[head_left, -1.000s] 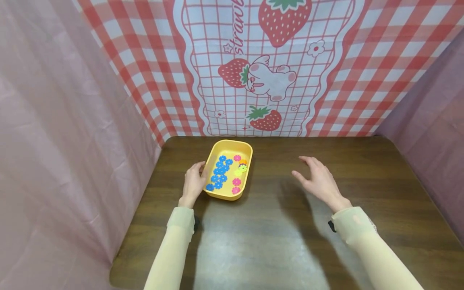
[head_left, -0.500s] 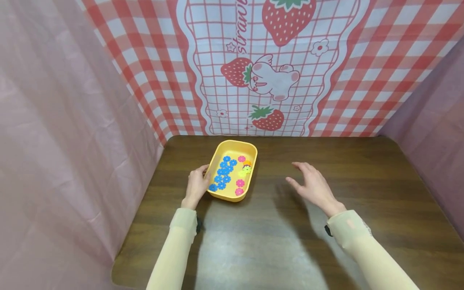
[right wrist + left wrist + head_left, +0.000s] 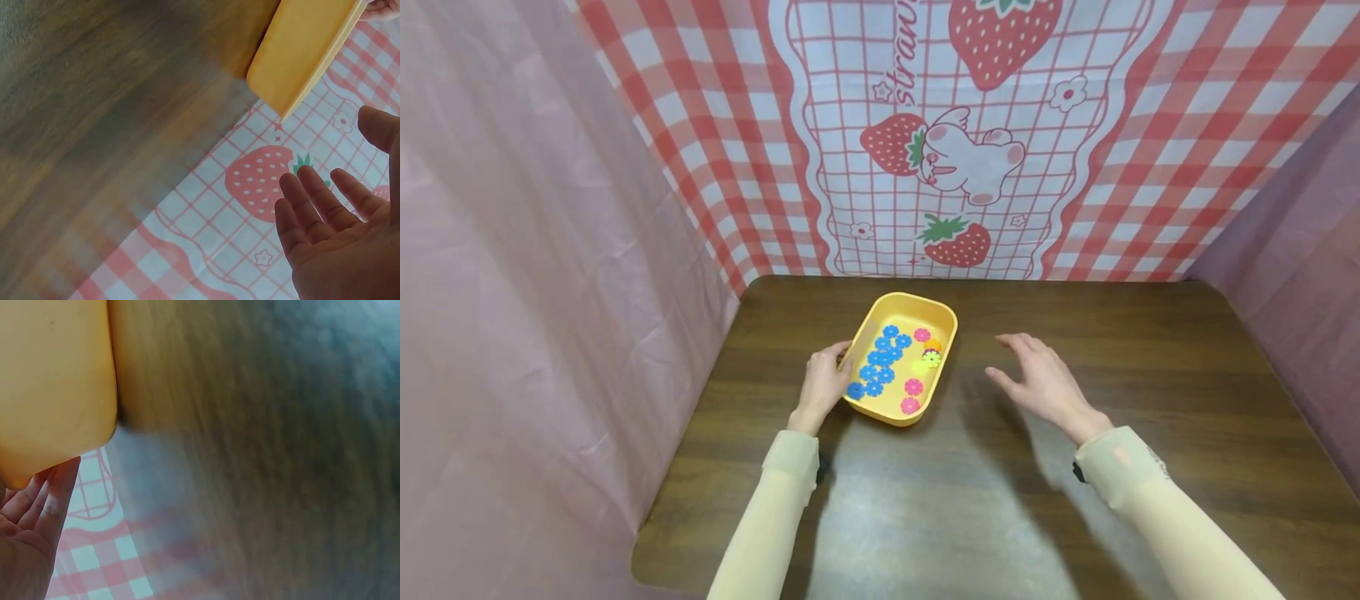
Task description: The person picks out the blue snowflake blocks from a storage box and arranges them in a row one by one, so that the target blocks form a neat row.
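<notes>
A shallow yellow plastic tray [image 3: 942,379] stands on the table, left of its middle, slightly turned. Several blue flower-shaped plastic pieces [image 3: 880,358] lie along its left half. On its right half are a few pink pieces [image 3: 913,387], a yellow-green piece [image 3: 931,358] and an orange one [image 3: 933,345]. My left hand [image 3: 823,383] grips the tray's left wall; in the left wrist view its fingers [image 3: 53,494] lie against the outside of the tray [image 3: 56,381]. Apart from the tray, to its right, my right hand [image 3: 1041,383] hovers with fingers spread, holding nothing.
The dark brown wooden table [image 3: 925,517] ends at a wall hung with a red checked strawberry cloth [image 3: 955,150]. Pink curtains [image 3: 535,292] hang at the left and right sides.
My left hand has moved right along with the tray, which has also turned slightly. My right hand has come a little left, so the gap to the tray is narrower.
</notes>
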`<state>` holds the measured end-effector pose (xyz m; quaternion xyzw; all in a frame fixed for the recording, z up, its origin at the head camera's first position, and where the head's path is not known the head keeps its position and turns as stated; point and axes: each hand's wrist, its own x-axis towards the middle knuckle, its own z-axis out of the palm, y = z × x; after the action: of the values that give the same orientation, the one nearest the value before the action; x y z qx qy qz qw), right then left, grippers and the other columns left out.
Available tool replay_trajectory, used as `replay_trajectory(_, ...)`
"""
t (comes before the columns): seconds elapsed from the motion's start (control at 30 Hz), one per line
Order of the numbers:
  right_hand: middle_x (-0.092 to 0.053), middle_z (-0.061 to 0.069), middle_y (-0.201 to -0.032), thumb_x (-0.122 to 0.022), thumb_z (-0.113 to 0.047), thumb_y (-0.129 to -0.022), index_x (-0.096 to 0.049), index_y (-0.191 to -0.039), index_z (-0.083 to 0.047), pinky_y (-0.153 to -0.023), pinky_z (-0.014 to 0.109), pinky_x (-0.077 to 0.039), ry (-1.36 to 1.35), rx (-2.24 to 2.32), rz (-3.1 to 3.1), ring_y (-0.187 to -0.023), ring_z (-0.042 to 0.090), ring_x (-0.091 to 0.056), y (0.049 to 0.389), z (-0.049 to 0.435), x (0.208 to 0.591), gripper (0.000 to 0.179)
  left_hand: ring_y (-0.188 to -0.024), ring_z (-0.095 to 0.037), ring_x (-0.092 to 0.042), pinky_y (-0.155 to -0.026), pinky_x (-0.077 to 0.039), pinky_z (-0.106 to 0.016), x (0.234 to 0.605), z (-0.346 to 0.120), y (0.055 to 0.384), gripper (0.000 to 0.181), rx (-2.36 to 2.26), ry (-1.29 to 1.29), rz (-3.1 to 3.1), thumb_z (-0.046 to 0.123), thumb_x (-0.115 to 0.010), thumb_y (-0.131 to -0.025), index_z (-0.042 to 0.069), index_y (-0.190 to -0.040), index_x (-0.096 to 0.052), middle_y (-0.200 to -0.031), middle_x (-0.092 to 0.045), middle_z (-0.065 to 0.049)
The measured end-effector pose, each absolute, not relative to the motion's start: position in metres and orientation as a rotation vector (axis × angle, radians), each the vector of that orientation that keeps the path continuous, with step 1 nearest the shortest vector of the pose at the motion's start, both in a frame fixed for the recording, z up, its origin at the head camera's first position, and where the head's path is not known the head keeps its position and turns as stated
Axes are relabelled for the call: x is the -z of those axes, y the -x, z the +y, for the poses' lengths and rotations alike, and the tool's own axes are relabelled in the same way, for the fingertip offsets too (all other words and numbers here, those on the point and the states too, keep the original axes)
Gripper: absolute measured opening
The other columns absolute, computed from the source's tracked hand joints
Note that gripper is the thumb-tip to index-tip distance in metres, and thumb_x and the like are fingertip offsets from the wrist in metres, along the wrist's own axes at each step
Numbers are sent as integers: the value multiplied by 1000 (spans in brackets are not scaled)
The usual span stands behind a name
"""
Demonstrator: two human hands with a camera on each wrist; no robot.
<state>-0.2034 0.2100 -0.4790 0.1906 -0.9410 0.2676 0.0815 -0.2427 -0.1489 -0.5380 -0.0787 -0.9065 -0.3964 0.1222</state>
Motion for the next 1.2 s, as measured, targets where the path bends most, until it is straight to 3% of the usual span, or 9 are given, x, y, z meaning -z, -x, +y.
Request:
replay_trajectory(0.5, -57, 21, -131, -73, -38, -91, -54, -135, 2, -101, 59, -40, -603, -791, -2877, -120, 39, -53, 212, 198, 478, 63, -86, -25, -70, -75, -56, -37, 535, -134, 241, 28, 1207, 369, -2694, 2, -66, -93, -3, -121, -68, -100, -73, -17)
replay_trajectory(0.83, -58, 18, -127, -80, -26, -86, -56, -134, 1, -97, 56, -46, -586, -812, -2925, -111, 36, -57, 221, 193, 479, 60, -87, -21, -69, -77, -56, -35, 534, -121, 239, 30, 1219, 523, -2733, 3, -67, -93, -2, -123, -68, -102, -73, -15)
replay_trajectory(1.2, -60, 20, -124, -81, -19, -84, -57, -132, 1, -92, 54, -50, -576, -815, -3010, -109, 36, -59, 231, 187, 478, 58, -98, -23, -70, -83, -56, -35, 532, -113, 239, 30, 1223, 651, -2761, 5, -68, -94, 1, -124, -68, -116, -71, -14)
